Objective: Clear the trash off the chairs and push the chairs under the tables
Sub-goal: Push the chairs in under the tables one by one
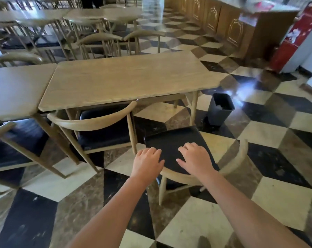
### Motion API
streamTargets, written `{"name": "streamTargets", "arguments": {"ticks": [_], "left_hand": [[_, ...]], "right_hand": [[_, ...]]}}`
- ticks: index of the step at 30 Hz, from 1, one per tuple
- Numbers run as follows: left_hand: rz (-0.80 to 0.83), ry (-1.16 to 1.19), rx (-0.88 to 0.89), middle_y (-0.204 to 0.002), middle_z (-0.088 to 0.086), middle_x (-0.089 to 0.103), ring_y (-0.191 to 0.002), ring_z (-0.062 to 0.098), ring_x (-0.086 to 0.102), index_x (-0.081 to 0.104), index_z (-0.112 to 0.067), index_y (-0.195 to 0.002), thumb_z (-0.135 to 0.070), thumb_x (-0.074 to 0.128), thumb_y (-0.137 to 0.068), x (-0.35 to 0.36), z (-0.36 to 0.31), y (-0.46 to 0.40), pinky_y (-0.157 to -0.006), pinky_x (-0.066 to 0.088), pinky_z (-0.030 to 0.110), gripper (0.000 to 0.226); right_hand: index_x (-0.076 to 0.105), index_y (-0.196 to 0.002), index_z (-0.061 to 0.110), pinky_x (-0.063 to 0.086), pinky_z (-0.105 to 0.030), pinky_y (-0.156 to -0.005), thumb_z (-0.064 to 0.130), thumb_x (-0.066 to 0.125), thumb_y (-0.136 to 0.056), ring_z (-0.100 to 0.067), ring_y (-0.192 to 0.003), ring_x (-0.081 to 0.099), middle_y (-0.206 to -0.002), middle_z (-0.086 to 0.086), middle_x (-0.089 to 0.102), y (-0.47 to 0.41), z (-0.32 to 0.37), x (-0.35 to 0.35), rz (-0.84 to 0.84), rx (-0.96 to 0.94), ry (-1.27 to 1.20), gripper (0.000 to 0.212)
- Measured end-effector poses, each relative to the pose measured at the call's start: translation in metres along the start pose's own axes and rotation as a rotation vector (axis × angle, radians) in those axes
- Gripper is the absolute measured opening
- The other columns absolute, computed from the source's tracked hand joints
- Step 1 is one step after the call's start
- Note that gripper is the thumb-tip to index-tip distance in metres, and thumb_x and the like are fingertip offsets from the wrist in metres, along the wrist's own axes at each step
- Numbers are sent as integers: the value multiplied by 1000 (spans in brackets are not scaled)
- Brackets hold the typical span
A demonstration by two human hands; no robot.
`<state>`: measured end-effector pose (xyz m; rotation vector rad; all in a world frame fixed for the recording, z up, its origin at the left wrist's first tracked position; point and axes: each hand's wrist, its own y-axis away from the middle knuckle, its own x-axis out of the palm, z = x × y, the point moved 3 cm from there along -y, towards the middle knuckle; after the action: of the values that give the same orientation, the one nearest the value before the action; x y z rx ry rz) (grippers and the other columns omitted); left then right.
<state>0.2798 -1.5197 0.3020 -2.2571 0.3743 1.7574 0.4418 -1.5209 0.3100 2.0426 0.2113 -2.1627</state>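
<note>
A wooden chair with a black seat (171,140) stands out on the floor, off the near right corner of the wooden table (126,79). Its curved back rail (235,161) faces me. My left hand (148,162) grips the left end of that rail, fingers curled over it. My right hand (196,158) lies over the rail further right, with its fingers bent down toward the seat. Nothing lies on the visible part of the seat. A second chair (97,124) sits partly under the same table on the left.
A dark grey bin (220,109) with white paper inside stands on the checkered floor beside the table's right leg. Another table (13,90) and chair (11,145) adjoin on the left. More tables and chairs stand behind; a wooden counter and red cabinet are at right.
</note>
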Motion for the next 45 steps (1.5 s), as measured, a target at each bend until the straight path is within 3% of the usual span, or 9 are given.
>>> {"name": "streamTargets", "arguments": {"ticks": [5, 11, 17, 25, 28, 32, 34, 41, 45], "left_hand": [[54, 13, -103, -136, -1, 50, -128, 18, 42, 41, -20, -136, -40, 46, -94, 41, -86, -22, -111, 29, 38, 47], [183, 3, -173, -139, 0, 45, -131, 19, 37, 38, -19, -138, -42, 48, -91, 81, -143, -21, -113, 25, 38, 53], [244, -4, -196, -140, 0, 43, -132, 20, 36, 40, -20, -137, -37, 52, -90, 115, -168, -17, -114, 22, 39, 51], [282, -11, -274, -135, -2, 51, -129, 19, 42, 48, -25, -129, -36, 60, -88, 139, -164, -27, -112, 26, 38, 44], [287, -1, -273, -130, -2, 55, -125, 19, 46, 51, -24, -127, -33, 57, -90, 143, -162, -30, -109, 31, 35, 38], [237, 24, -273, -123, -6, 60, -118, 14, 50, 57, -26, -122, -33, 52, -93, 140, -155, -34, -99, 40, 30, 31], [241, 30, -259, -121, -8, 61, -116, 13, 50, 58, -27, -122, -34, 51, -93, 139, -151, -36, -94, 42, 29, 31], [252, 23, -235, -121, -6, 63, -118, 15, 51, 60, -24, -122, -31, 53, -92, 135, -127, -45, -95, 42, 31, 31], [215, 24, -260, -102, 3, 72, -104, 24, 63, 70, -16, -104, -20, 68, -81, 129, -103, -62, -84, 51, 37, 24]], "right_hand": [[50, -129, 20, 46, -32, -93, 44, 51, -90, -19, -117, 49, -129, -3, 54, 27, -102, 11, 69, -44, -62, 46], [49, -130, 20, 43, -31, -96, 50, 48, -90, -19, -120, 46, -132, -2, 52, 49, -189, 30, 173, -128, -85, 51], [47, -132, 20, 42, -36, -97, 51, 48, -88, -21, -117, 48, -128, -2, 54, 60, -210, 61, 267, -252, -53, 54], [50, -128, 15, 43, -38, -99, 33, 59, -88, -23, -112, 51, -122, -6, 58, 61, -219, 87, 279, -292, -53, 45], [56, -122, 12, 47, -36, -91, 27, 65, -85, -25, -106, 55, -114, -8, 62, 56, -220, 90, 275, -303, -44, 41], [69, -87, 11, 55, -31, -59, 23, 87, -61, -21, -73, 62, -77, -5, 67, 49, -218, 96, 239, -275, 14, 34], [67, -80, 11, 53, -31, -51, 23, 89, -56, -22, -66, 61, -70, -4, 65, 46, -218, 100, 214, -305, 7, 35], [64, -76, 14, 48, -29, -42, 28, 86, -61, -20, -62, 56, -66, -1, 59, 29, -206, 104, 155, -404, 43, 31], [67, -80, 15, 50, -28, -44, 31, 85, -62, -19, -64, 59, -68, -1, 63, 3, -195, 104, 145, -418, 27, 31]]}}
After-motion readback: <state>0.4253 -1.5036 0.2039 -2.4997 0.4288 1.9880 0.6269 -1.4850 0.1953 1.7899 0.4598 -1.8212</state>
